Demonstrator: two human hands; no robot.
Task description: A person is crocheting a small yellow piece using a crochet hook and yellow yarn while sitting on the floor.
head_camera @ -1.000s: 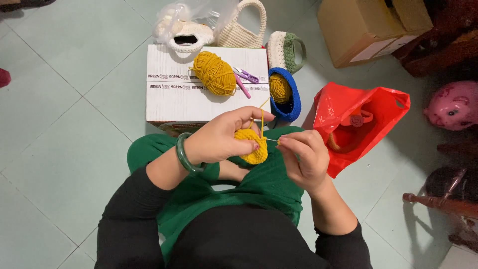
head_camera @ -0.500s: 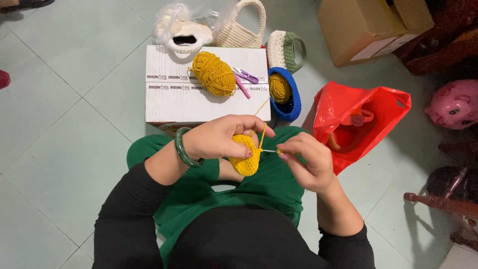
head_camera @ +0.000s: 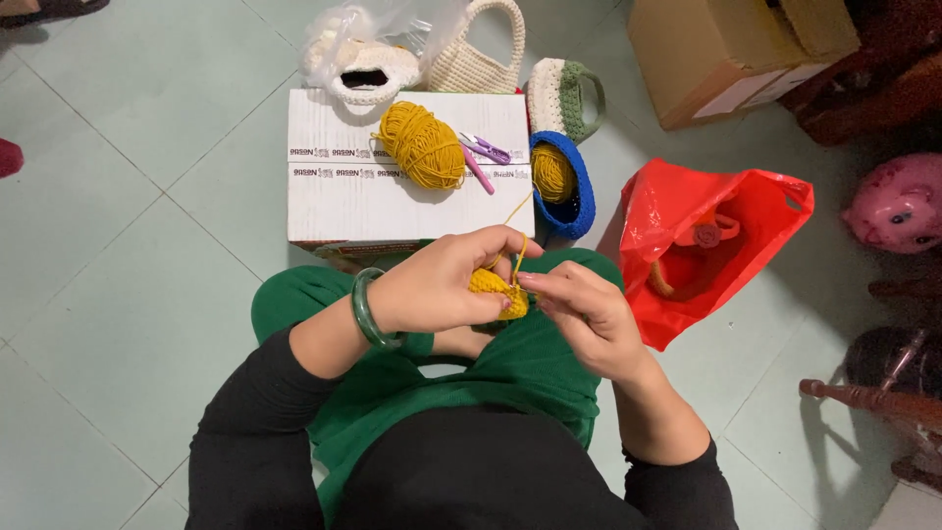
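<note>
Honestly, your biggest risk is the white box (head_camera: pixel 392 196) in front of your knees, which serves as your table: the big loose bundle of yellow yarn (head_camera: pixel 422 145) sits on top of it, near its far edge, and a hard tug on the strand could roll it off onto the tiled floor. Just right of the box, the blue basket (head_camera: pixel 571 191) holds a smaller yellow ball (head_camera: pixel 552 171) that feeds the strand (head_camera: pixel 517 218) running to your work; if that ball snags on the basket rim, I'd judge the strand will go tight and pull your stitches uneven. On the box top beside the basket lie small scissors (head_camera: pixel 488 149) and a pink hook (head_camera: pixel 478 177), near enough to the strand to catch it.

Your left hand (head_camera: pixel 442 285), just nearer to you than the box, is curled, fingers bent and pressed onto the yellow crochet piece (head_camera: pixel 498 288), which sits over your lap between both hands. Your right hand (head_camera: pixel 589 314) is half closed, fingertips pinched together at the piece's right edge; I cannot tell whether they grip a hook or only yarn. Loosen either pinch and the last loop could slip free.
</note>
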